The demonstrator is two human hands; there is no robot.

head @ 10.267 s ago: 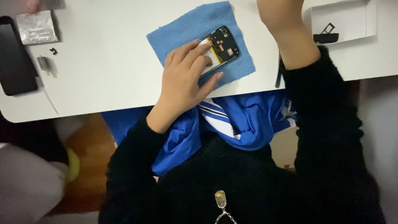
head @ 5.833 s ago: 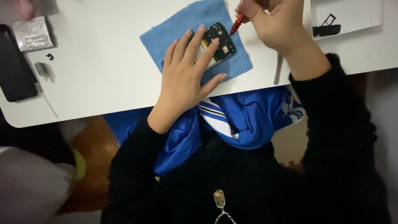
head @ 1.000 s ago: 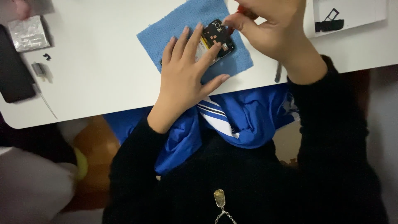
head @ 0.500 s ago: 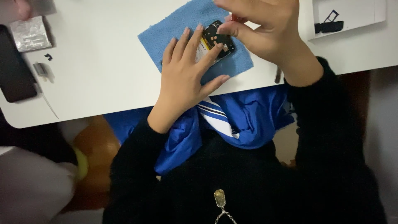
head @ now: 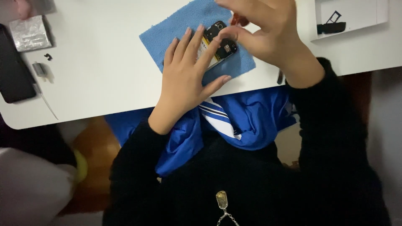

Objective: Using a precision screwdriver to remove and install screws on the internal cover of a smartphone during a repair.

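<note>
White table (head: 104,83), opened phone (head: 220,44) lying diagonally (left hand (head: 188,79) flat)

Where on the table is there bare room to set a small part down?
Bare white table lies between the blue cloth and the small parts beside the black slab. Crowded: the cloth, where left hand and right hand cover the opened phone.

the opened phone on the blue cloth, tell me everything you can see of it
The phone is small and dark, lying back-open and tilted on the cloth, which sits on the white table. Its black inner frame with small parts and a strip of yellow-and-white show; the rest is hidden. The left hand lies flat on it, fingers spread. The right hand pinches at its upper end, beside a red tool tip.
</note>
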